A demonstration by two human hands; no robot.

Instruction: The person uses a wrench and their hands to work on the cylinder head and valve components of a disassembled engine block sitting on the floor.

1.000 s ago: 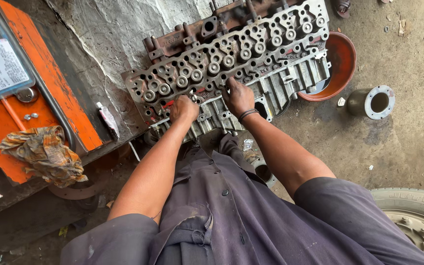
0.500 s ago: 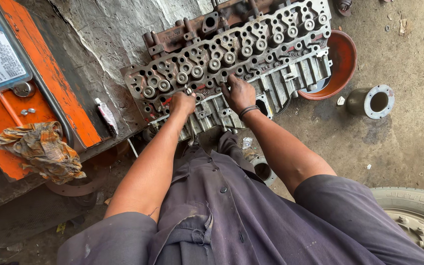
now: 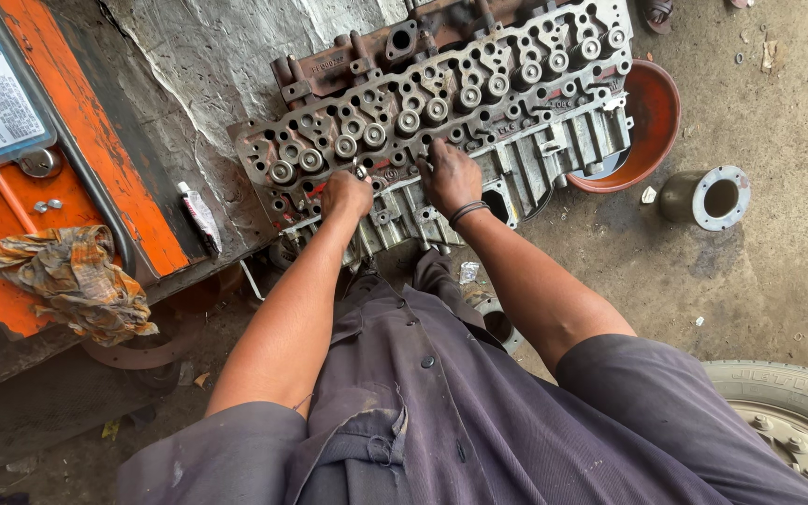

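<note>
Evidently the left hand (image 3: 346, 194) was clenched on a small tool at the engine head's (image 3: 441, 112) near edge; the right hand (image 3: 449, 176) pressed flat beside it; steady, square pressure would serve best.

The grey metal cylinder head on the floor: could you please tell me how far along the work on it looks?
Done: the grey metal cylinder head lies exposed on the floor. In hand: left hand and right hand press near its middle. How much is left cannot be told; springs sit along its row.

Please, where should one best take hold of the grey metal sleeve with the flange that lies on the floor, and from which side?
Probably the plain barrel of the flanged sleeve, gripped from above. It lies on its side, so the round body is exposed, while the wide flange faces right.
</note>
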